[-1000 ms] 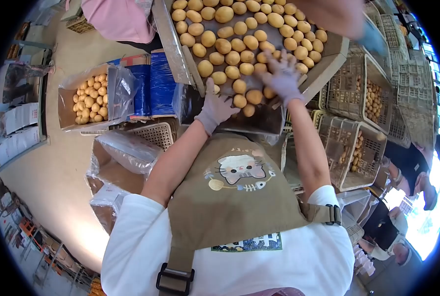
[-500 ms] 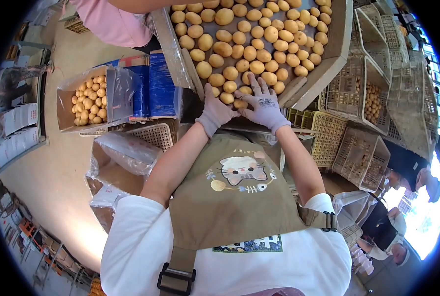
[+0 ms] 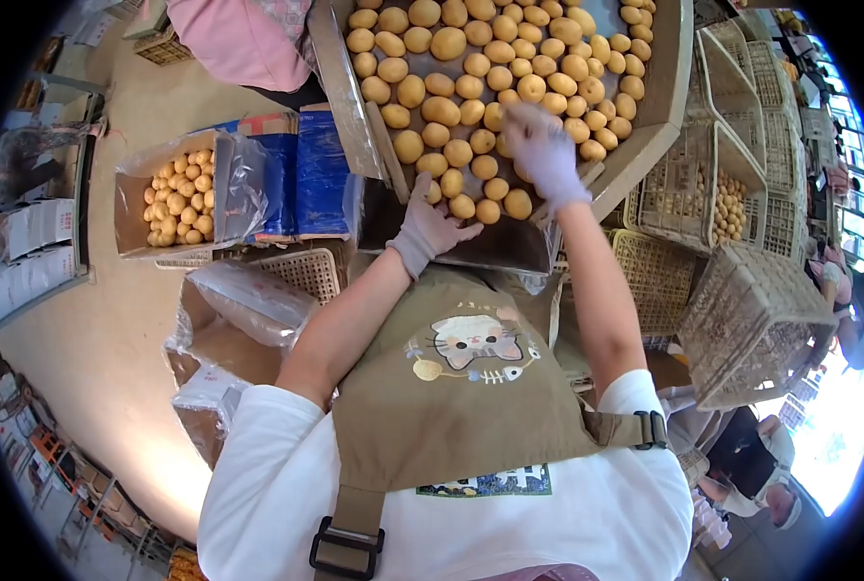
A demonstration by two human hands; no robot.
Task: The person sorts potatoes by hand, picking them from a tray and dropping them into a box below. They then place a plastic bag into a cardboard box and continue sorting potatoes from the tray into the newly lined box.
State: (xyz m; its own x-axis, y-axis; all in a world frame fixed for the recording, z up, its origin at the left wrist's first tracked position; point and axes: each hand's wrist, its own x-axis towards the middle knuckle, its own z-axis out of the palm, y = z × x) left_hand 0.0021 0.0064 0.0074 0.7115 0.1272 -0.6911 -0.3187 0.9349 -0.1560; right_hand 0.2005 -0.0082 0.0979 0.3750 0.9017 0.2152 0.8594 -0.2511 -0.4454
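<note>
Many yellow potatoes (image 3: 448, 44) lie in a wide sorting tray with raised wooden sides (image 3: 356, 92), narrowing to an opening close to me. At the left of that opening is my gloved left hand (image 3: 430, 225), its fingers spread and its fingertips beside the nearest potatoes. My gloved right hand (image 3: 545, 153) is over the right part of the tray, above the potatoes; its fingers are smeared by motion, and whether they hold anything is unclear. Just below the opening, a plastic-lined box (image 3: 495, 254) partly shows between my forearms.
On the left stand a lined box of potatoes (image 3: 221, 189), blue-wrapped cartons (image 3: 324, 174) and an open carton (image 3: 238, 339). Plastic crates (image 3: 756, 324) are stacked on the right, one with potatoes. A person in pink (image 3: 238, 44) is at the upper left; other people are at the right.
My right hand has moved up and right, away from the opening. My left hand has shifted slightly down and right. Potatoes near the opening have shifted, and a crate at the right has moved and tilted.
</note>
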